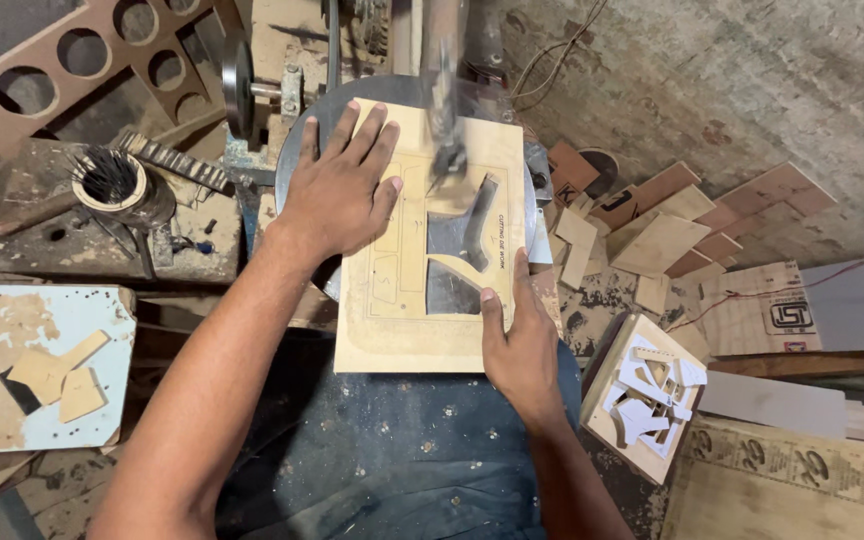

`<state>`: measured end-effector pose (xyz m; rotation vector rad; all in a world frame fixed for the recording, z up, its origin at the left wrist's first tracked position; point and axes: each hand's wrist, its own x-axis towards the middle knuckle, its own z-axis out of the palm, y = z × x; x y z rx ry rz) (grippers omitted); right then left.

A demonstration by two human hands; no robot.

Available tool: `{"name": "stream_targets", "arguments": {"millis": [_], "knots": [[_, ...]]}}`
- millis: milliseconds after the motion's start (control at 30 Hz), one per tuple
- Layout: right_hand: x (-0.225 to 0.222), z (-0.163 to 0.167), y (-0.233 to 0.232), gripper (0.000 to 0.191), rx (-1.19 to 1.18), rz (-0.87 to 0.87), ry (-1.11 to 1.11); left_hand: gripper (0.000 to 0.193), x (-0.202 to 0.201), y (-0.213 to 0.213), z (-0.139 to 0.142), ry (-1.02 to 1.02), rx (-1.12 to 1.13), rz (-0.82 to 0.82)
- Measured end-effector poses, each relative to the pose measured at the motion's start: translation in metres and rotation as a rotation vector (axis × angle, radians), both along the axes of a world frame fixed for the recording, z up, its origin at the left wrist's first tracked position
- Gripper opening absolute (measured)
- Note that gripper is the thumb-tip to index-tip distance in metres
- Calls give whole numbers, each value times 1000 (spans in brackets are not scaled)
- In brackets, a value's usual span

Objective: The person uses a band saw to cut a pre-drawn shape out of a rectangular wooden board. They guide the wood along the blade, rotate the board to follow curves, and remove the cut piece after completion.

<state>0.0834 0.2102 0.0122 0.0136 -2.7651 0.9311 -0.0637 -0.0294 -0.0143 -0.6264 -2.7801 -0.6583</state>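
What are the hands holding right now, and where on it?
Plywood sheet: left hand pressed flat on its upper left, right hand grips its lower right edge.

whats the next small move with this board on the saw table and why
Probably a slight turn of the plywood board with both hands, feeding the next drawn line toward the blurred blade. The cut-out hole is only partly opened. The left hand lies flat on top; the right hand grips the near edge.
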Motion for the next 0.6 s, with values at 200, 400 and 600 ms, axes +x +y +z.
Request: {"name": "stream_targets", "arguments": {"millis": [200,400,600], "knots": [[-3,2,-2,64,13,-24,-52,67,-5,0,-2,-19,-36,-1],[-5,3,-1,65,2,-9,-61,66,-9,0,-2,-15,-43,-6],[-9,2,0,65,22,-14,-62,66,-10,0,-1,-18,-48,3]]}}
